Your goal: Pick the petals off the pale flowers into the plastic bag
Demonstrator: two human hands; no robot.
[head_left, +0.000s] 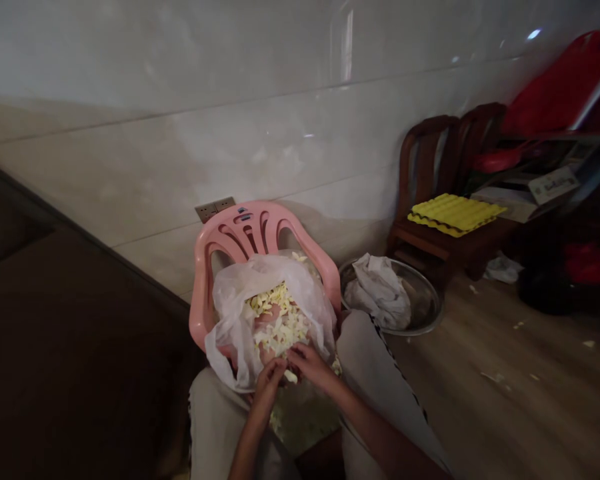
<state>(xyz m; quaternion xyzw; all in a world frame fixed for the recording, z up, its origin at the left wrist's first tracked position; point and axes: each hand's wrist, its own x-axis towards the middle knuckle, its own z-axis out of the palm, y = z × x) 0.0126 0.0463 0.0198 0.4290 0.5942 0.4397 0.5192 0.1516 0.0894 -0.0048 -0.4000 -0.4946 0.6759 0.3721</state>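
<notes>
A clear plastic bag (pixel 240 293) full of small pale yellow pieces (pixel 280 320) rests on a small pink plastic chair (pixel 240 230) in front of my knees. My left hand (pixel 269 380) and my right hand (pixel 307 363) meet at the bag's near edge, fingers curled in a pinch around one pale piece (pixel 290 375) held between them. More pale scraps lie on the floor between my legs.
A metal basin (pixel 427 307) with a crumpled white bag (pixel 380 290) sits right of the pink chair. Wooden chairs (pixel 430 160) carry a yellow egg tray (pixel 453 213). Red bags and boxes crowd the far right. A dark cabinet stands at left, a tiled wall behind.
</notes>
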